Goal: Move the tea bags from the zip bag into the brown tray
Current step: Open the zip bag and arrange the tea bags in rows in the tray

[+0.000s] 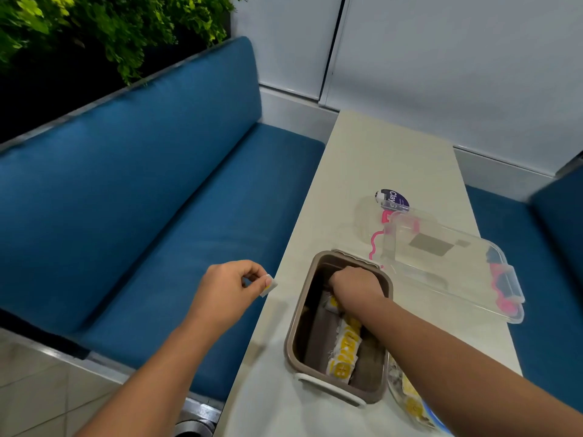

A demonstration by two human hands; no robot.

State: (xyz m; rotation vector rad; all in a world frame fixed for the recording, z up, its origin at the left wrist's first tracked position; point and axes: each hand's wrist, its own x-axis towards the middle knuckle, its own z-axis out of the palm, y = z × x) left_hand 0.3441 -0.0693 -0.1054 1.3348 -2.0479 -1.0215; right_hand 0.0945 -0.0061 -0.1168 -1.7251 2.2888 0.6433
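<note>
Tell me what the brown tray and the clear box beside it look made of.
Brown tray: likely matte moulded plastic; smooth, rounded rim, white clip handle. Clear box: glossy transparent plastic, probably rigid; the table shows through it, and it carries pink trim.

One brown tray point(291, 335) stands on one pale surface point(378, 159). Two hands show: the left hand point(227, 288) pinches a single tea bag point(269, 287) in its fingers, and the right hand point(356, 283) is inside the tray. The row of tea bags point(345, 348) in the tray overlaps too closely for a sure count: several at least. One zip bag point(410, 402) holds more, uncountable beneath the arm. There is one clear box point(441, 257), one clear lid point(372, 234), two blue seats point(157, 200) and one plant wall point(94, 26).
</note>
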